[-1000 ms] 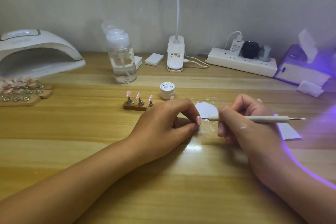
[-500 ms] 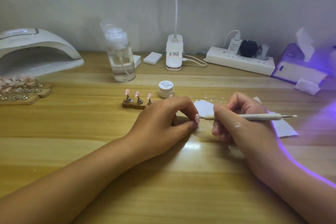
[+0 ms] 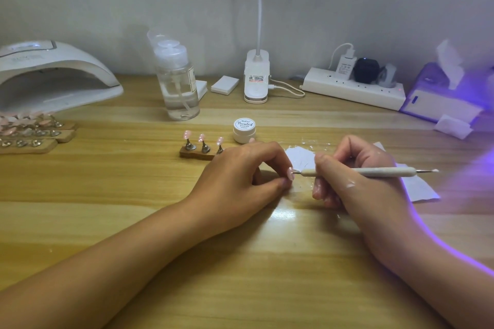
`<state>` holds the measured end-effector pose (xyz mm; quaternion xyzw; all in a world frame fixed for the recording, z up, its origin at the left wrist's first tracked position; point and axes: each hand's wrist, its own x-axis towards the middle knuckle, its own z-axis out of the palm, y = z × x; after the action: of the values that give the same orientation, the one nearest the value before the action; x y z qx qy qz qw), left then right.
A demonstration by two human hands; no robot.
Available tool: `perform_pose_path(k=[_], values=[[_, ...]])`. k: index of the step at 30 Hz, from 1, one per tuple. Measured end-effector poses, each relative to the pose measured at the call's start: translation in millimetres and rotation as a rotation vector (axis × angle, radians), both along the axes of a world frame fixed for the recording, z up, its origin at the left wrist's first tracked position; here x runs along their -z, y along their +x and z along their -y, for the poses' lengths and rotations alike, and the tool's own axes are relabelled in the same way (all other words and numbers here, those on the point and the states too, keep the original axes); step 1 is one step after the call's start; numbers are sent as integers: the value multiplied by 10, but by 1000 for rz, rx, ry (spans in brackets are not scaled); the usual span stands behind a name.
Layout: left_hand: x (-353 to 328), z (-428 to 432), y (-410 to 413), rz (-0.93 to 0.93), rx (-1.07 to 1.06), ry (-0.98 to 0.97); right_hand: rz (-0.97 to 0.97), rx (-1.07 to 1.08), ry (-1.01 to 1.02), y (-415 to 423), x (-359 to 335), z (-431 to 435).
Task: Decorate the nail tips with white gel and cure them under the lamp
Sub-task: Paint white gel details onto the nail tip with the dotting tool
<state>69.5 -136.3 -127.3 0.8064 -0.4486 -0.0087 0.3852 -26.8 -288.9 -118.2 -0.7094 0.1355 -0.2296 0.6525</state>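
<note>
My left hand (image 3: 240,179) pinches a small pink nail tip (image 3: 289,173) between thumb and forefinger, low over the table. My right hand (image 3: 350,176) grips a thin white dotting tool (image 3: 374,171) that lies level, its metal point touching the nail tip. Behind my left hand stands a wooden holder (image 3: 196,153) with three pink nail tips on metal stands. A closed white gel jar (image 3: 244,130) sits just beyond it. The white curing lamp (image 3: 50,75) stands at the far left.
More nail tip holders (image 3: 32,133) lie in front of the lamp. A clear pump bottle (image 3: 177,83), a clip lamp base (image 3: 256,76), a power strip (image 3: 352,87) and a tissue box (image 3: 441,99) line the back. White paper (image 3: 419,187) lies under my right hand.
Both hands stay almost in place; the tool's point has closed in on the nail tip held by my left hand.
</note>
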Motion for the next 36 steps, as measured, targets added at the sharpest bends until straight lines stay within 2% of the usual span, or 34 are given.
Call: perform_pose_path(k=[8, 12, 15, 19, 23, 26, 36], values=[[-10, 2, -4, -4, 3, -3, 52, 46, 34, -7, 15, 24], [-16, -3, -11, -11, -4, -2, 155, 145, -137, 7, 3, 130], [-17, -6, -21, -34, -5, -11, 17, 193, -336, 50, 29, 293], [-26, 2, -26, -39, -4, -16, -162, 133, -359, 82, 104, 378], [-34, -1, -28, -47, -5, -17, -199, 96, -438, 90, 110, 362], [-41, 7, -41, -67, -5, -24, -195, 134, -419, 98, 113, 378], [-37, 1, -13, -42, -13, 16, -219, 62, -459, 100, 112, 358]])
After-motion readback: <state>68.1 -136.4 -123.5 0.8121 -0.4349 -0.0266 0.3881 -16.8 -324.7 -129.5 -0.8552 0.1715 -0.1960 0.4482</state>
